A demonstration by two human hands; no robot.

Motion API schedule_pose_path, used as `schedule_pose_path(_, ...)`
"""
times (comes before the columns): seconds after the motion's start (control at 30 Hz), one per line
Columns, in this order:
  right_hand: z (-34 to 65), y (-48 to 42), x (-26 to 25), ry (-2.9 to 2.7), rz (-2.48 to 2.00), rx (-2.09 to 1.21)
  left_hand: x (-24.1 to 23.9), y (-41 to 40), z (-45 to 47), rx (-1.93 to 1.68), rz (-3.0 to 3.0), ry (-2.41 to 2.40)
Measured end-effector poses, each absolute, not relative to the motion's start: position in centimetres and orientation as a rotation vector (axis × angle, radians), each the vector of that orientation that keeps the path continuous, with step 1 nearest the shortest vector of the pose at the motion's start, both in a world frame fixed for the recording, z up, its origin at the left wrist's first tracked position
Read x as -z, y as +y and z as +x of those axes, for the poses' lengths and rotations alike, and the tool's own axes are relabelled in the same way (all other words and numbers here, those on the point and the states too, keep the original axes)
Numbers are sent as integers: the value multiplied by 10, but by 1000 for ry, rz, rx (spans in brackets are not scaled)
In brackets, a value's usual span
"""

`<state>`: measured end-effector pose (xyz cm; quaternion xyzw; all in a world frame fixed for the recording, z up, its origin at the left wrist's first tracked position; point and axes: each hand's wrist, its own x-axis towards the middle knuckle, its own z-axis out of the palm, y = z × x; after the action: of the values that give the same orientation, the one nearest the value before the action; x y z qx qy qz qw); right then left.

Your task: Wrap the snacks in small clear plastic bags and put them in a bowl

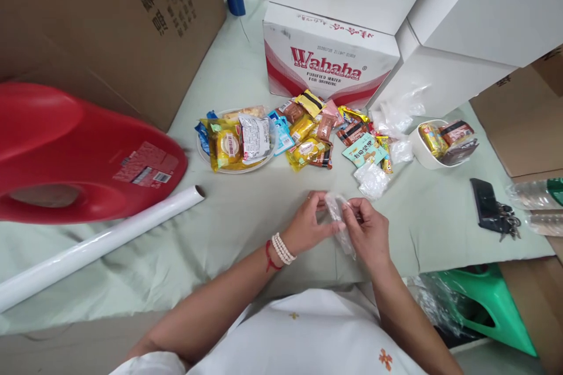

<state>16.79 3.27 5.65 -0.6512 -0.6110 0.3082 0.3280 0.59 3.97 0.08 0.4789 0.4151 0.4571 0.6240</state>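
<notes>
Between both hands, above the front of the table, is a clear plastic bag [338, 211], narrow and crumpled. My left hand [310, 222], with beads and a red cord at the wrist, pinches it from the left. Fingers of my right hand [367, 231] are closed on its right side. Just beyond lies a crumpled clear plastic piece [373, 180], beside a light-green snack packet [365, 151]. A pile of wrapped snacks [308, 149] spreads across the middle. Left of it, a round white plate [206, 158] bears several packets; on the right, a white bowl [424, 155] holds more.
A Wahaha carton [329, 58] stands behind the snacks. At left are a red plastic stool [88, 146], a white roll [105, 240] and a large brown box [109, 29]. A black wallet with keys [488, 205] lies at right. Below the table edge is a green stool [501, 304].
</notes>
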Motion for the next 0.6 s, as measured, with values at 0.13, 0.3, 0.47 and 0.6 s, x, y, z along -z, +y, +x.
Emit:
schedule_pose_path(0.13,190,39,-63,-1437,-1676,-1089,-6,55,-13,-1008,1000,987)
schedule_pose_path(0.3,227,41,-66,-1132,-1654,-1440,-20,72,-42,-989,690,888)
schedule_pose_path(0.47,215,33,-68,-895,-1585,-1543,-16,61,-22,-965,1304,957)
schedule_pose_path(0.6,217,36,-77,-813,-1561,-1559,-11,59,-20,-828,1438,918)
